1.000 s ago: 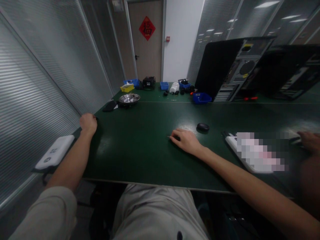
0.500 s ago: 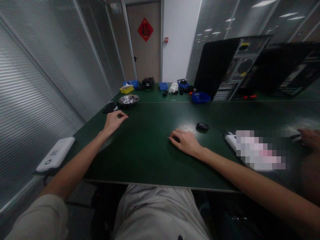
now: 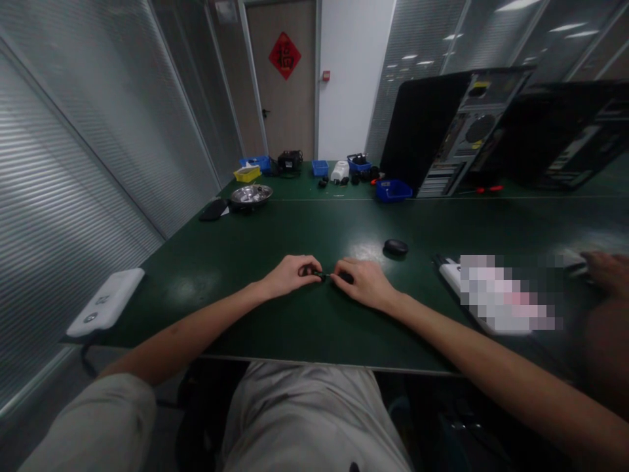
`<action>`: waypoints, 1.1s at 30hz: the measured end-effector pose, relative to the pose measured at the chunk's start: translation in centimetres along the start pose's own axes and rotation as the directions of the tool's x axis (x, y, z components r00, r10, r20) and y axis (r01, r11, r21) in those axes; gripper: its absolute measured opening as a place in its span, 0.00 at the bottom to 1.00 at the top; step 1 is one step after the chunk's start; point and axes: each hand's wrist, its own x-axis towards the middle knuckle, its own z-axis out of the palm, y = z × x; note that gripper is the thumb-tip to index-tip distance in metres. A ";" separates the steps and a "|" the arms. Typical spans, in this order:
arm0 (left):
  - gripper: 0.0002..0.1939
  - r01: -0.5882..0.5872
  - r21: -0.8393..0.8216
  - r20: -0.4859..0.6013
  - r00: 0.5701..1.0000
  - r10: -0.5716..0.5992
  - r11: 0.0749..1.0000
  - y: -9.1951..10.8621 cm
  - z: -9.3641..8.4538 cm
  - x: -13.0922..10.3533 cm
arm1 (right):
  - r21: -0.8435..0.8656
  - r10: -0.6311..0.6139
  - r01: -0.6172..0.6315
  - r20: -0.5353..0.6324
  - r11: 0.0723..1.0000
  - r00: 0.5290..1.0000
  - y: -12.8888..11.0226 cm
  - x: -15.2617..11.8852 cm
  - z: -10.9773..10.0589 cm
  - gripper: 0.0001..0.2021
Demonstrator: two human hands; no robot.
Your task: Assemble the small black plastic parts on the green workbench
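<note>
My left hand [image 3: 293, 275] rests over the green table [image 3: 295, 229] in front of me, its fingers closed on a small dark piece [image 3: 319, 274] with a bit of green on it. Close to its right, my right hand [image 3: 361, 282] pinches a thin, pale, pin-like item [image 3: 328, 275] that points at the dark piece. Whether the two items touch is too small to tell. A black oval object [image 3: 396, 247] lies just beyond my right hand.
A metal bowl [image 3: 251, 195] and a black flat item [image 3: 215, 210] sit back left. Blue trays [image 3: 394, 191] and computer cases [image 3: 427, 124] stand farther back. White devices lie left [image 3: 105, 303] and right [image 3: 484, 314]. Another person's hand [image 3: 609, 270] is far right.
My left hand has come from beside the metal bowl, right and nearer, to meet my right hand, and the dark piece now shows in it. My right hand has stayed nearly still.
</note>
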 end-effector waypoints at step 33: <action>0.11 -0.119 0.123 -0.069 0.989 0.128 0.985 0.0 0.6 -0.4 | -0.001 -0.071 0.071 0.010 0.997 0.997 0.0 -0.3 0.3 0.11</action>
